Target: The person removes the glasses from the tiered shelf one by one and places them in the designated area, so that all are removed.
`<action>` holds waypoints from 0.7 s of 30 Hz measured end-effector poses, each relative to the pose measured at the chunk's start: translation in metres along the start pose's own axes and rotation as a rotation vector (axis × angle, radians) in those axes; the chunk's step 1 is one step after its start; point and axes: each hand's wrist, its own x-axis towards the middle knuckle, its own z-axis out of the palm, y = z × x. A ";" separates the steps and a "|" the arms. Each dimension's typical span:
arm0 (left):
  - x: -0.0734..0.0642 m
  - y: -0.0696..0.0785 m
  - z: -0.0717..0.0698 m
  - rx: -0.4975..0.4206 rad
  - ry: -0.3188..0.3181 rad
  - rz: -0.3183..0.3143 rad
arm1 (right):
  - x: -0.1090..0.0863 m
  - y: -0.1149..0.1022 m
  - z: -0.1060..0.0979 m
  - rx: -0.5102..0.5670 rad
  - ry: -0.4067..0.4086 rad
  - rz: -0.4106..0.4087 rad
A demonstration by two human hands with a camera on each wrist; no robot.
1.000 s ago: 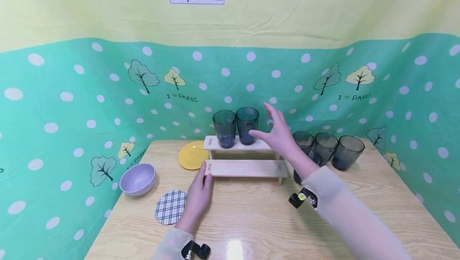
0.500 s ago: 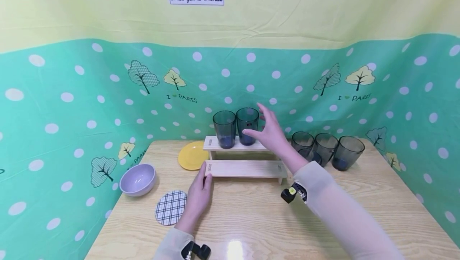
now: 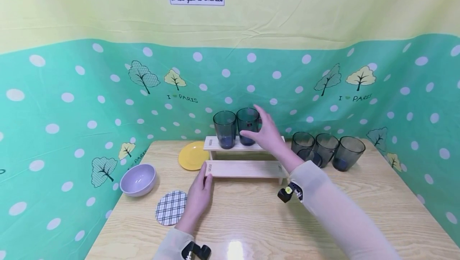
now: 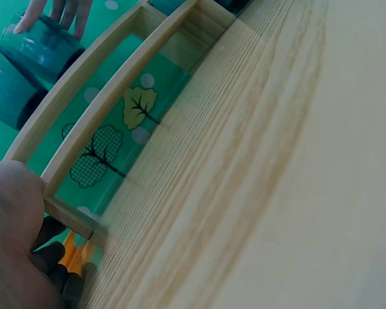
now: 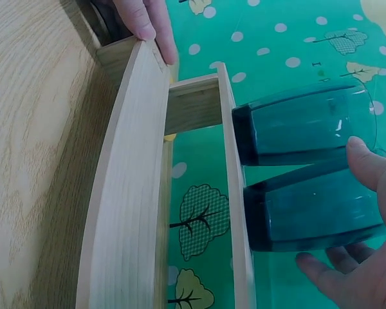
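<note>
A two-step light wood rack (image 3: 246, 169) stands on the table. My left hand (image 3: 198, 194) grips the left end of its lower step, thumb on top; the left wrist view shows fingers curled around the end. Two dark tinted glass tumblers stand upright side by side on the upper step. My right hand (image 3: 268, 135) is around the right tumbler (image 3: 248, 117), thumb across its near side and fingers on its far side. In the right wrist view, the right hand's fingertips lie close along that tumbler (image 5: 315, 209). The left tumbler (image 3: 225, 129) stands right beside it.
Several more tumblers (image 3: 347, 154) stand at the right, partly behind my right forearm. A yellow plate (image 3: 192, 156) lies left of the rack, with a lavender bowl (image 3: 138, 180) and a round checked coaster (image 3: 170, 208) farther left. Patterned cloth (image 3: 230, 72) encloses the back and sides.
My right hand has moved left and closed in around the right tumbler on the upper step. The left hand, rack and tumblers have stayed in place.
</note>
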 end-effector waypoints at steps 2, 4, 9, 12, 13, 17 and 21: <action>0.000 0.001 0.000 0.002 -0.002 -0.003 | 0.000 0.000 0.001 -0.007 0.001 0.003; 0.000 0.001 0.000 0.000 -0.002 -0.007 | 0.000 0.000 0.001 -0.011 -0.003 0.003; 0.000 0.002 -0.001 -0.002 0.003 -0.014 | -0.001 -0.002 0.002 -0.012 -0.011 0.008; 0.000 0.002 -0.001 -0.001 0.006 -0.011 | 0.000 -0.002 0.003 -0.015 -0.009 0.012; 0.000 0.002 -0.001 0.000 0.006 -0.010 | 0.000 -0.001 0.003 -0.016 -0.009 0.013; 0.000 0.002 -0.001 0.003 0.005 -0.008 | 0.001 -0.001 0.004 -0.021 0.000 0.015; 0.000 0.002 -0.001 0.006 0.001 -0.007 | 0.001 0.000 0.005 -0.025 0.011 0.016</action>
